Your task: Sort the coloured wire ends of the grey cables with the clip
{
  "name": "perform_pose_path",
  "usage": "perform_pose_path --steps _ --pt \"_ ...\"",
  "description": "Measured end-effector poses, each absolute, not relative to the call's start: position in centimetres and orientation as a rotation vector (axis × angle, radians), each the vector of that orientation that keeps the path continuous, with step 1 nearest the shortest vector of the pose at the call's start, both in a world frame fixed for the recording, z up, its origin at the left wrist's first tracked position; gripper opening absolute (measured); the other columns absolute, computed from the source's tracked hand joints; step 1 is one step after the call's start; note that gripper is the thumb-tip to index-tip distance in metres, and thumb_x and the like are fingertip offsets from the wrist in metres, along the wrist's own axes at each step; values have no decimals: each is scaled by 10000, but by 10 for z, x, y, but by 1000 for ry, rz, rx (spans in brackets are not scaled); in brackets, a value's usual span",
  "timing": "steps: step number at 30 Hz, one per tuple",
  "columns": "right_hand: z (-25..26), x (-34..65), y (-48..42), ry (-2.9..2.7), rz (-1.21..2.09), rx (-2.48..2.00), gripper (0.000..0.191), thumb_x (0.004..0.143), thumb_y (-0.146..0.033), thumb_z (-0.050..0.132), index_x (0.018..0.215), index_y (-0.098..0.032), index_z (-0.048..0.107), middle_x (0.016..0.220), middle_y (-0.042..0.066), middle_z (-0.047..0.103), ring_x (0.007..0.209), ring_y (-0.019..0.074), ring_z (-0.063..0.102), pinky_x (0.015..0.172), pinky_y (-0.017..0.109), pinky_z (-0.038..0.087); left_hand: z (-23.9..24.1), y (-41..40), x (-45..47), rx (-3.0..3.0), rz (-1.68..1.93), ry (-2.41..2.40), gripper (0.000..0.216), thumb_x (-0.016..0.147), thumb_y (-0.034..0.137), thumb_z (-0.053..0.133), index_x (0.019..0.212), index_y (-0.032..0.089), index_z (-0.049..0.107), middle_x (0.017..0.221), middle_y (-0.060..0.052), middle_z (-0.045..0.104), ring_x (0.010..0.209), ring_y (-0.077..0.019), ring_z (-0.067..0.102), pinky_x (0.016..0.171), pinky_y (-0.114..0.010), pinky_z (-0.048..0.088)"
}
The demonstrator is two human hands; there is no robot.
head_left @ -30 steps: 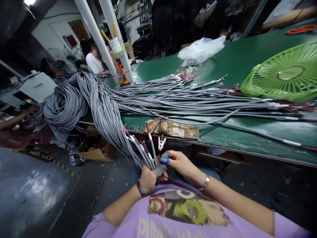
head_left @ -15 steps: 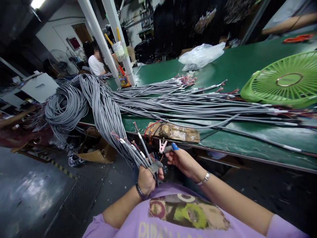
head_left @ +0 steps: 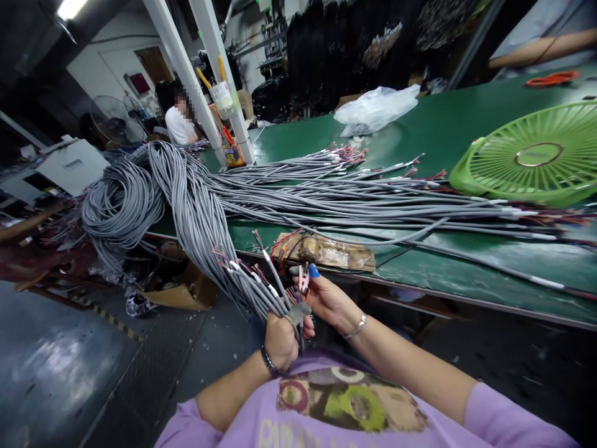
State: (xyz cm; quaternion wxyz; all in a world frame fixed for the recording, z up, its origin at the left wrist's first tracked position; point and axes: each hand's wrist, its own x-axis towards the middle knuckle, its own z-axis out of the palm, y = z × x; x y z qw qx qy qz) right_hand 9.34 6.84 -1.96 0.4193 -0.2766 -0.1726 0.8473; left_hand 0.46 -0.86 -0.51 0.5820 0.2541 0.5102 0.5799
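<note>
My left hand is wrapped round a bundle of grey cables, whose stripped ends with white sleeves and thin coloured wires fan upward. A grey wrap covers one of its fingers. Close beside it, my right hand has its fingers curled together at a small pale pink clip by the table edge. Blue tape covers its thumb, and what is between its fingers is too small to make out. Coloured wire ends fan out between the two hands. The bundle hangs from the table, down to my lap.
More grey cables lie along the green table. A taped wooden block sits at the near edge. Beyond are a green fan, a plastic bag and orange scissors. A person sits behind the posts.
My right hand has moved left, closer to my left hand, and its fingers are now around the pink clip. My left hand keeps its hold on the cables.
</note>
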Motion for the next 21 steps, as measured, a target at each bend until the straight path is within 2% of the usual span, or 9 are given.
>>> perform_pose_path --steps 5,10,12,17,19,21 --pt "-21 91 68 -379 2085 -692 295 709 -467 694 775 -185 636 685 11 636 595 124 556 582 246 463 -8 -9 4 579 1340 1210 245 640 345 685 595 132 573 425 19 533 345 -78 456 367 -198 371" --pt "-25 99 65 -501 2188 -653 418 769 -602 545 817 -194 617 760 32 650 603 117 559 567 240 459 -8 -14 0 584 1380 1208 268 635 372 700 607 133 582 430 17 545 350 -83 463 370 -205 384" --pt "-24 104 65 -550 2227 -642 427 791 -602 510 843 -191 616 786 43 647 613 121 561 572 245 464 -8 -18 -1 586 1388 1211 267 633 371 707 607 136 582 429 20 544 351 -84 463 366 -205 379" --pt "-18 109 64 -635 2132 -680 221 751 -393 658 777 -178 613 699 6 597 602 102 524 571 221 451 -8 -21 -1 591 1423 1208 263 640 355 704 574 141 567 440 21 545 370 -85 474 379 -205 385" --pt "-17 109 63 -690 2068 -714 230 733 -395 676 763 -177 606 690 1 585 590 100 505 560 221 438 -6 -19 0 573 1440 1221 259 632 359 707 591 144 568 437 27 539 372 -82 470 389 -204 388" --pt "-17 108 62 -787 1963 -778 303 739 -475 646 751 -175 604 674 7 579 578 105 488 561 236 430 -4 -16 1 556 1451 1234 260 623 367 711 616 147 574 438 30 538 375 -84 468 396 -206 390"
